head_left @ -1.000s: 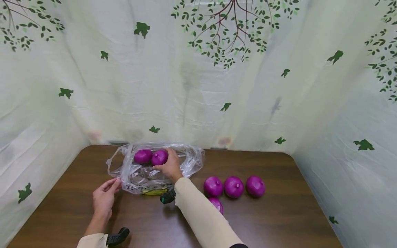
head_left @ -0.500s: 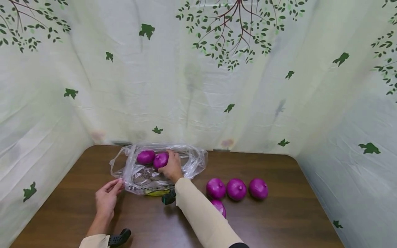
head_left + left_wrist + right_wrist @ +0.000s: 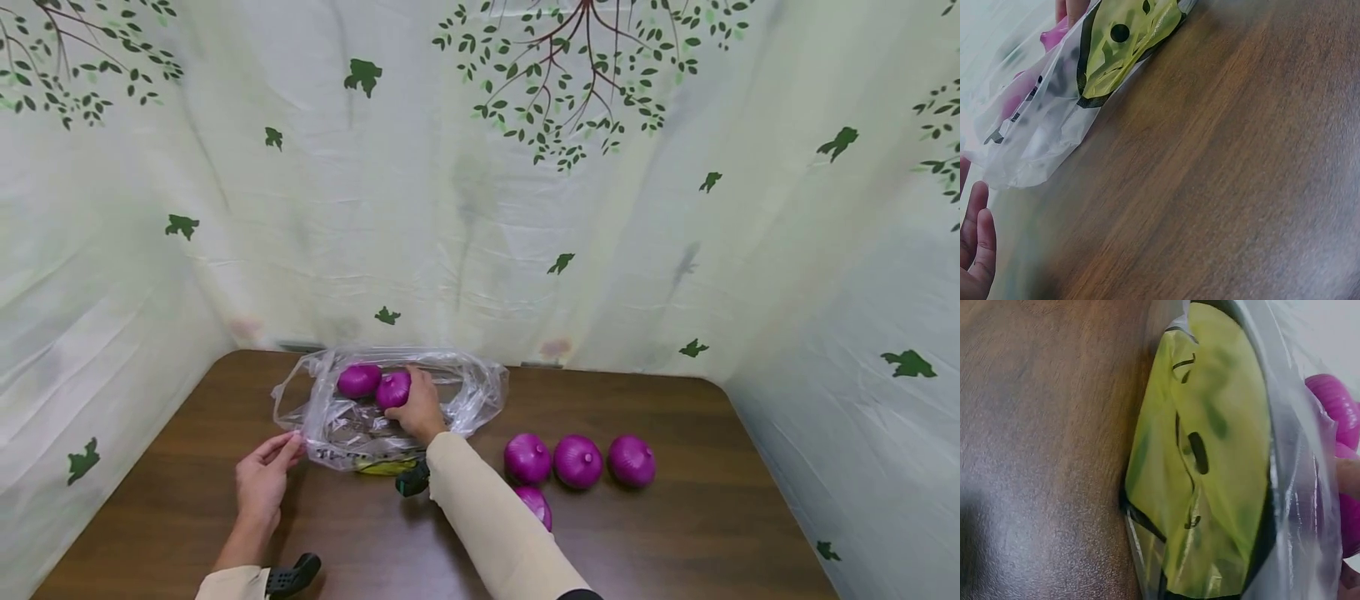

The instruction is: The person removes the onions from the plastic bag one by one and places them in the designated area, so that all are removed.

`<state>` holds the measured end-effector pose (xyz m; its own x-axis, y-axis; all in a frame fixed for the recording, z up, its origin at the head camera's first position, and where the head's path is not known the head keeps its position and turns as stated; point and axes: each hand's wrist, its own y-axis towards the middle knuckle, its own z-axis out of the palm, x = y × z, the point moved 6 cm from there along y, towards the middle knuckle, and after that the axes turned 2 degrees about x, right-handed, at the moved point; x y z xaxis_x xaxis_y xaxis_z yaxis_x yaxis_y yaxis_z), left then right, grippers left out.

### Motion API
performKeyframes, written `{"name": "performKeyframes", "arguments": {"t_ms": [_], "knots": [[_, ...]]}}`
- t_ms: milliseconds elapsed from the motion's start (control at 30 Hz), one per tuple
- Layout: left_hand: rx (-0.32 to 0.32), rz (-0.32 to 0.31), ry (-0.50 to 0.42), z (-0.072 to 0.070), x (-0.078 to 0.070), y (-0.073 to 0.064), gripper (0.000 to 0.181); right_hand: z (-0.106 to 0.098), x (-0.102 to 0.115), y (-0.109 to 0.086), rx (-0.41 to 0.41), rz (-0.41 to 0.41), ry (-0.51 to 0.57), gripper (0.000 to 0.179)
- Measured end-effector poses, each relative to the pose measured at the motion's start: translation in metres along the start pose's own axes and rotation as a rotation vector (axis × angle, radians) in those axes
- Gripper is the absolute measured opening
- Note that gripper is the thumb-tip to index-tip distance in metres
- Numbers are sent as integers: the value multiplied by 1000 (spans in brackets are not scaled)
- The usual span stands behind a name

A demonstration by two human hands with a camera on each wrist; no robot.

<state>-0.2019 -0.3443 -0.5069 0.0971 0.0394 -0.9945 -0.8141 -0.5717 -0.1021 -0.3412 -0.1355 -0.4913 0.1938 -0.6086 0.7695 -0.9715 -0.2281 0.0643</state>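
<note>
Onion (image 3: 393,390), purple-skinned and round, sits gripped by my right hand (image 3: 422,412) inside a crinkled clear plastic bag (image 3: 351,423), beside a second onion (image 3: 357,381); my left hand (image 3: 262,479) pinches the bag's filmy edge above the wood-grained table (image 3: 675,542).

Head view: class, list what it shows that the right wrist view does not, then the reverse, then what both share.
Only the head view: left hand, four purple onions on the table, printed leaves.
Only the right wrist view: the dark oval mark on the yellow print, clear up close.
Both: table, yellow print, plastic bag, right hand, two more onions.
</note>
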Motion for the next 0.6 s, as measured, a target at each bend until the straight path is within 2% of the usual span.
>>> {"name": "performKeyframes", "arguments": {"t_ms": [333, 500, 600], "knots": [[-13, -2, -14, -2, -2, -1, 6, -5, 0, -5, 32, 54, 57, 81], [0, -18, -32, 0, -4, 1, 6, -13, 6, -8, 47, 44, 91, 78], [1, -18, -36, -1, -5, 1, 6, -20, 13, -11, 56, 1, 96, 76]]}}
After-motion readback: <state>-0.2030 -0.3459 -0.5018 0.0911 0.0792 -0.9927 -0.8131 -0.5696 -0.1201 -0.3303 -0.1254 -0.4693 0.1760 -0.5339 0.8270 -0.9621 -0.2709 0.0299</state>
